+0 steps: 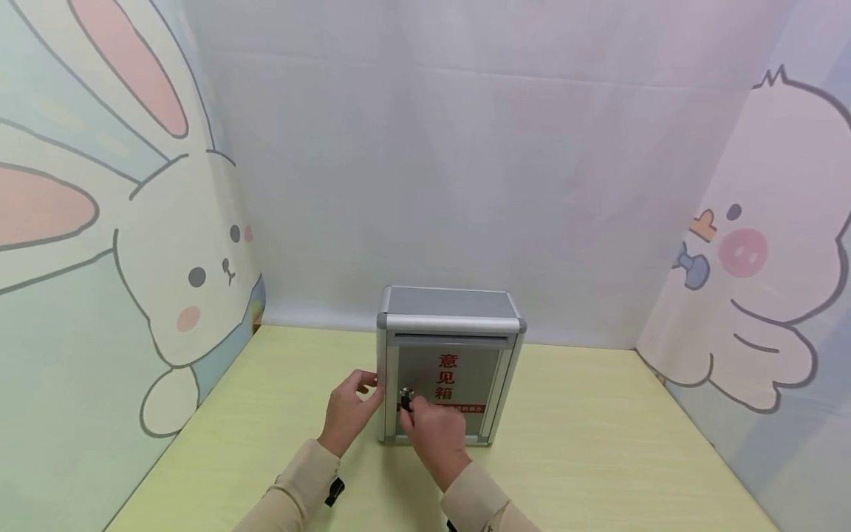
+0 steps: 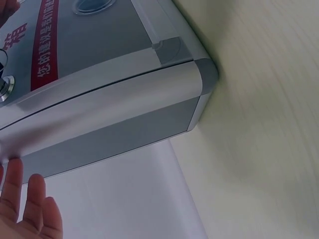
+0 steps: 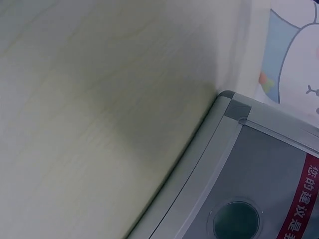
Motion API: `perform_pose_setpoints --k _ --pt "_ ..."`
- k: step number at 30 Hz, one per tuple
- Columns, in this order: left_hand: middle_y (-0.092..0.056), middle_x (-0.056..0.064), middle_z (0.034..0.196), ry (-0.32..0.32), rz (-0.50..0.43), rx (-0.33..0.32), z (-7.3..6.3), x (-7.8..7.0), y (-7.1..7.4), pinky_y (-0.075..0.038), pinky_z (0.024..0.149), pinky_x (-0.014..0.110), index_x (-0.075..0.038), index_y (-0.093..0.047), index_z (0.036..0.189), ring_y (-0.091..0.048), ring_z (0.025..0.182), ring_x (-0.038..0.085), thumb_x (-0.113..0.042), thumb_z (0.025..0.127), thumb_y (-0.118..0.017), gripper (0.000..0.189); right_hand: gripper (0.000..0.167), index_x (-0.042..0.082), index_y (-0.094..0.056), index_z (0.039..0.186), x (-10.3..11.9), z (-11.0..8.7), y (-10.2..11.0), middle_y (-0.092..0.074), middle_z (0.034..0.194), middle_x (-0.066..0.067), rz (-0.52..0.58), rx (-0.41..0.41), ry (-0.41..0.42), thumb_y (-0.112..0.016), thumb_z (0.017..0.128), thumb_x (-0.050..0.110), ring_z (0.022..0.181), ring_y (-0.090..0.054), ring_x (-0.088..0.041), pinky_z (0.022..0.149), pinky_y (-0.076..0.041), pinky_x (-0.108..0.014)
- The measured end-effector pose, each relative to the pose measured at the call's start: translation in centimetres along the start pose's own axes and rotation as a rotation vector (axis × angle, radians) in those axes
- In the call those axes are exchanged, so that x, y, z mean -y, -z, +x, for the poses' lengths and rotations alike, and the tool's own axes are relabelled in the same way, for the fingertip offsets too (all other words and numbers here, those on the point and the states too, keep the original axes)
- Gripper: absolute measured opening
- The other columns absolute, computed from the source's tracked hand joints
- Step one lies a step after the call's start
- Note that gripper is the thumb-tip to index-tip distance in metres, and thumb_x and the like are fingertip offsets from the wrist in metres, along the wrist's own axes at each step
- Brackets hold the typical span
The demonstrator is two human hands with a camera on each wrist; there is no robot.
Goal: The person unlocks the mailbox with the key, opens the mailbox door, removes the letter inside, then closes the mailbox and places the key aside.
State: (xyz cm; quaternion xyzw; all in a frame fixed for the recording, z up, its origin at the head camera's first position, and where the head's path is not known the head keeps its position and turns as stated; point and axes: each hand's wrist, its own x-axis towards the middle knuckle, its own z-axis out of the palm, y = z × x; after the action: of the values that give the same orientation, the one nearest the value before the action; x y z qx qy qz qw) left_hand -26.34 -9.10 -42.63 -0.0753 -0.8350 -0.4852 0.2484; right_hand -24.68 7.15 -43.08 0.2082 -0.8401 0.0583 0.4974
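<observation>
A grey suggestion box (image 1: 465, 428) with a silver metal frame and red lettering stands upright on the table. On the left of its front sits a round metal lock (image 2: 8, 88). My right hand (image 1: 435, 436) pinches a small black-headed key (image 1: 405, 403) at this lock; how far the key is inserted cannot be seen. In the right wrist view this hand is out of sight. My left hand (image 1: 350, 406) rests its fingertips against the left side of the box, the fingers (image 2: 35, 199) fairly straight in the left wrist view.
A pale yellow-green table (image 1: 585, 443) lies under the box. Cloth walls surround it, with a rabbit drawing (image 1: 179, 258) at left and a chick drawing (image 1: 771, 192) at right. A round dark window (image 3: 237, 220) is low on the box's front. A slot (image 1: 452, 340) runs along the top.
</observation>
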Motion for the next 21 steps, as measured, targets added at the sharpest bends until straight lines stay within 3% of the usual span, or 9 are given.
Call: perform_pose_setpoints --k 5,11,14,21 --pt "-0.069 0.007 0.09 0.004 0.001 0.004 0.0 0.0 0.1 -0.046 0.061 0.027 -0.004 -0.066 0.092 -0.06 0.081 0.032 -0.009 0.082 -0.069 0.011 0.021 0.014 -0.063 0.069 0.7 0.1 0.7 -0.04 0.042 0.01 0.1 0.177 -0.161 -0.077 0.076 0.028 0.04 -0.016 0.003 0.036 -0.017 -0.016" --pt "-0.069 0.008 0.092 -0.009 -0.005 0.011 -0.1 0.0 0.1 -0.047 0.061 0.027 -0.004 -0.066 0.093 -0.06 0.081 0.033 -0.009 0.083 -0.069 0.011 0.015 0.01 -0.063 0.077 1.3 0.3 1.2 -0.037 0.048 0.011 0.431 0.444 -0.484 -0.066 0.086 0.021 0.042 -0.028 0.0 0.04 -0.024 -0.019" --pt "-0.069 0.008 0.092 -0.023 -0.008 0.015 -0.2 0.1 0.1 -0.047 0.061 0.027 -0.004 -0.066 0.093 -0.06 0.081 0.033 -0.008 0.083 -0.069 0.011 0.015 0.011 -0.061 0.078 1.4 0.4 1.3 -0.038 0.05 0.01 0.541 0.514 -0.608 -0.064 0.088 0.02 0.044 -0.033 -0.003 0.042 -0.026 -0.021" --pt "-0.069 0.009 0.093 -0.043 0.005 0.004 -0.1 0.3 0.1 -0.047 0.061 0.027 -0.003 -0.066 0.093 -0.06 0.08 0.032 -0.008 0.083 -0.069 0.012 0.014 0.011 -0.061 0.079 1.4 0.5 1.2 -0.04 0.051 0.009 0.566 0.534 -0.634 -0.064 0.088 0.021 0.044 -0.034 -0.004 0.043 -0.026 -0.021"
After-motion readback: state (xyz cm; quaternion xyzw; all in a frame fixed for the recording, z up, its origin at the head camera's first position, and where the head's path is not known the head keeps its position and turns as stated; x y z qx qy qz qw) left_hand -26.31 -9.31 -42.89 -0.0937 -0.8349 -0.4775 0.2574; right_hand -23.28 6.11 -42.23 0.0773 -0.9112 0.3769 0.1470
